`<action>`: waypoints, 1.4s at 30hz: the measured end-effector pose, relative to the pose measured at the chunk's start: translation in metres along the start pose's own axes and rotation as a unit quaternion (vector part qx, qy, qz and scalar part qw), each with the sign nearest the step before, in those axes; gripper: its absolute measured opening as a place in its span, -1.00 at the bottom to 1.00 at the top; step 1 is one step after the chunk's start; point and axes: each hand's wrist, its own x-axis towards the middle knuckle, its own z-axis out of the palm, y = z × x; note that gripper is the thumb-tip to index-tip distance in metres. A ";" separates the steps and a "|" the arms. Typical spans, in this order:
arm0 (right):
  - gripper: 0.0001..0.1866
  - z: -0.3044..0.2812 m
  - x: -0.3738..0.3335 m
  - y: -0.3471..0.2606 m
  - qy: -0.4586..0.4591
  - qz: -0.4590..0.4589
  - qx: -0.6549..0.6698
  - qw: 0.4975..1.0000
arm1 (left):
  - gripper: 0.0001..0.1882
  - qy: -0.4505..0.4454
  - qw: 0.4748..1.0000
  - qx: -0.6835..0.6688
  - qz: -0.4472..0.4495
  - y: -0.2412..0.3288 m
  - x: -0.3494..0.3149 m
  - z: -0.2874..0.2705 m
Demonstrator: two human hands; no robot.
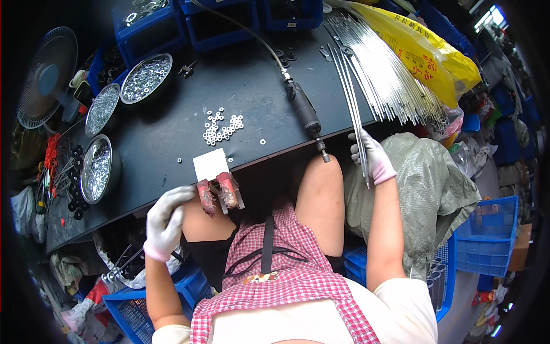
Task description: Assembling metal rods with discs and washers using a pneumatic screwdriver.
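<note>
My right hand (375, 156), in a white and pink glove, is closed round a few long thin metal rods (354, 106). They slant over the table's front edge, their far ends near a large pile of similar rods (381, 71). My gloved left hand (165, 222) is held over my thigh with nothing in it, its fingers bent but apart. Just right of it, at the table edge, is a fixture with two red-wrapped handles (227, 190) and a white plate (211, 164). Behind the plate lie several small nuts (220, 129) in a loose cluster.
A black power screwdriver (305, 112) with a hose lies across the dark table (252, 80). Steel bowls of small metal parts (98, 169) stand at the left, near a fan (48, 80). Blue bins (223, 28) line the back. A yellow bag (427, 49) and a grey-green sack (421, 183) are at the right.
</note>
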 end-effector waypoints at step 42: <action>-0.66 0.083 -0.032 -0.027 0.178 -0.677 -0.349 0.623 | -0.80 -0.177 0.670 -0.686 -0.222 0.113 0.087 0.203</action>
